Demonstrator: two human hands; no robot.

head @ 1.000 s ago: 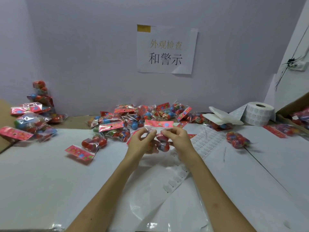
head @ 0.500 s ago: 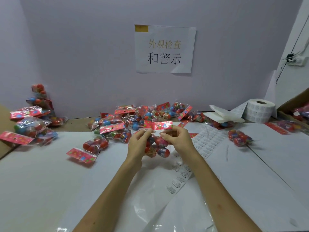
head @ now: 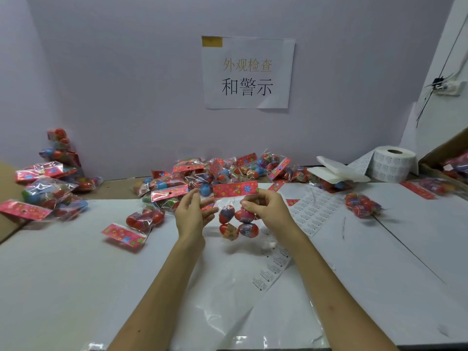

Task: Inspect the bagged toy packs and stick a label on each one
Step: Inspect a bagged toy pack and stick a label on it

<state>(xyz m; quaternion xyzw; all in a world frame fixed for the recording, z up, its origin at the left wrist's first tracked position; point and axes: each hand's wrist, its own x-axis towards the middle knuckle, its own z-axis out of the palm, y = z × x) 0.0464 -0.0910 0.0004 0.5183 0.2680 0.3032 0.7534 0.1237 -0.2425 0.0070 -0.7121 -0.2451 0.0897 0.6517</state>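
Now left hand (head: 192, 216) off toy pack (head: 228, 215)

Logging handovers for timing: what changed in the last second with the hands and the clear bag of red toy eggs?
The left hand let go of the clear bag of red toy eggs and drew slightly left, open. The right hand still pinches it below its header card. The white label roll stayed put.

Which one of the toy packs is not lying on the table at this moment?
The pack pinched by the right hand, hanging with its red header card on top. The other packs all rest on surfaces or in piles.
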